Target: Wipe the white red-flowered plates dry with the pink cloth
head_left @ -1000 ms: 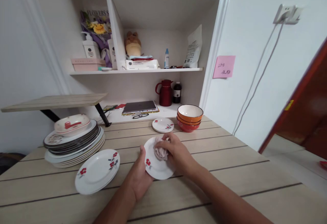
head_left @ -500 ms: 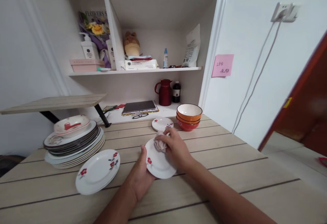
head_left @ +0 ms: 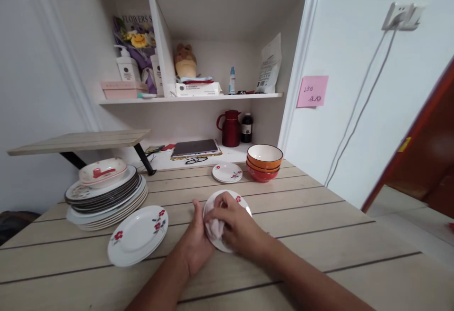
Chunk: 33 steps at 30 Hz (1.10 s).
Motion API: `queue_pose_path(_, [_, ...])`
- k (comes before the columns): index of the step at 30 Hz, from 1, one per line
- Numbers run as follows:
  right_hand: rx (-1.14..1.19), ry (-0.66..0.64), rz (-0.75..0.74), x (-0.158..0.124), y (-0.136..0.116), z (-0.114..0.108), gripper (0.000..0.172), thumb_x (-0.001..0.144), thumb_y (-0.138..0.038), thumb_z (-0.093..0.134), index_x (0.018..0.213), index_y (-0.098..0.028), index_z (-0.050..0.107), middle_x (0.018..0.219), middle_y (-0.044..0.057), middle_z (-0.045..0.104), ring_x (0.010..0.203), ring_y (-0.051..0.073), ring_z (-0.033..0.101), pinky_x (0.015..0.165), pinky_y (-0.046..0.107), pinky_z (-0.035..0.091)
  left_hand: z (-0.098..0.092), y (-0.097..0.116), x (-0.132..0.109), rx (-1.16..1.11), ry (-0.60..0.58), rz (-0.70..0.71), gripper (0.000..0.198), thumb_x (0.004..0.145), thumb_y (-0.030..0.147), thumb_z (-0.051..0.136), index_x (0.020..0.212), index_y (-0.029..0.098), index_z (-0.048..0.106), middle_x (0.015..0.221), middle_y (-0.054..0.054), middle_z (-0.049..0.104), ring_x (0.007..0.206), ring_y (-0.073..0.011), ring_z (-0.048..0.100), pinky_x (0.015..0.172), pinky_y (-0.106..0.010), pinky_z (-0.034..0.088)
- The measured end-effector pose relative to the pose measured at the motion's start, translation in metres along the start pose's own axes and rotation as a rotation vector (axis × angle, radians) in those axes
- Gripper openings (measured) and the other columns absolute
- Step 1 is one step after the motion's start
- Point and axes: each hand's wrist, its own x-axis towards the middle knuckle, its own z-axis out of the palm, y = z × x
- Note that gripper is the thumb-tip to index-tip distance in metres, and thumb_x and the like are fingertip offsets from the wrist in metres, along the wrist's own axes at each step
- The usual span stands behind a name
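Observation:
Between my hands is a small white plate [head_left: 227, 195] with red flowers, tilted slightly above the wooden table. My left hand [head_left: 196, 245] holds it by the left edge, thumb up along the rim and fingers hidden beneath. Bunched in my right hand [head_left: 238, 223] is a pale cloth [head_left: 213, 223], pressed on the plate's left side. A larger flowered plate [head_left: 136, 235] lies to the left, seemingly on top of another. Beyond my hands, more small flowered plates [head_left: 227, 173] are stacked beside the orange and red bowls [head_left: 264, 159].
A tall stack of plates [head_left: 106, 202] with a bowl [head_left: 102, 171] on top stands at the left, near a raised wooden stand [head_left: 81, 141]. Behind the table are glasses [head_left: 196, 160], a laptop [head_left: 195, 147], a red jug [head_left: 231, 129] and a dark bottle [head_left: 247, 128].
My right hand and the cloth have moved down and left across the small plate. The plate has turned, so a red flower now shows at its upper right.

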Motion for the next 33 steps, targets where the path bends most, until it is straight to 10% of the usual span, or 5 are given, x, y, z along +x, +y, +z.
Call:
queue_pose_path(8, [-0.265, 0.022, 0.290, -0.005, 0.032, -0.031, 0.045, 0.070, -0.003, 0.053, 0.106, -0.027, 0.067, 0.108, 0.005, 0.049, 0.092, 0.018, 0.052, 0.075, 0.027, 0.041, 0.005, -0.002, -0.001, 0.054, 0.126, 0.070, 0.058, 0.090, 0.047, 0.050, 0.139, 0.016, 0.046, 0.127, -0.016, 0.063, 0.119, -0.0272, 0.058, 0.105, -0.043, 0.039])
queue_pose_path(15, [0.033, -0.314, 0.003, -0.018, -0.004, -0.026, 0.045, 0.064, -0.004, 0.061, 0.101, -0.030, 0.069, 0.099, 0.001, 0.049, 0.088, 0.015, 0.054, 0.077, 0.024, 0.044, 0.004, 0.002, -0.006, 0.067, 0.068, -0.052, 0.073, 0.087, 0.063, 0.042, 0.132, 0.007, 0.053, 0.119, -0.018, 0.067, 0.120, -0.0296, 0.058, 0.103, -0.040, 0.041])
queue_pose_path(24, [-0.065, 0.096, 0.110, 0.009, 0.024, -0.013, 0.049, 0.071, -0.001, 0.052, 0.109, -0.028, 0.068, 0.111, 0.005, 0.049, 0.094, 0.017, 0.053, 0.081, 0.028, 0.043, -0.001, 0.000, 0.003, 0.006, 0.110, 0.063, 0.062, 0.091, 0.054, 0.043, 0.138, 0.014, 0.047, 0.126, -0.017, 0.064, 0.119, -0.0277, 0.059, 0.106, -0.044, 0.039])
queue_pose_path(33, [-0.213, -0.069, 0.312, -0.013, 0.033, -0.032, 0.052, 0.065, -0.004, 0.056, 0.108, -0.032, 0.067, 0.103, 0.001, 0.049, 0.079, 0.013, 0.053, 0.069, 0.024, 0.039, 0.003, 0.000, -0.002, 0.019, 0.116, 0.062, 0.059, 0.090, 0.046, 0.051, 0.139, 0.013, 0.046, 0.128, -0.018, 0.062, 0.121, -0.0298, 0.057, 0.106, -0.046, 0.038])
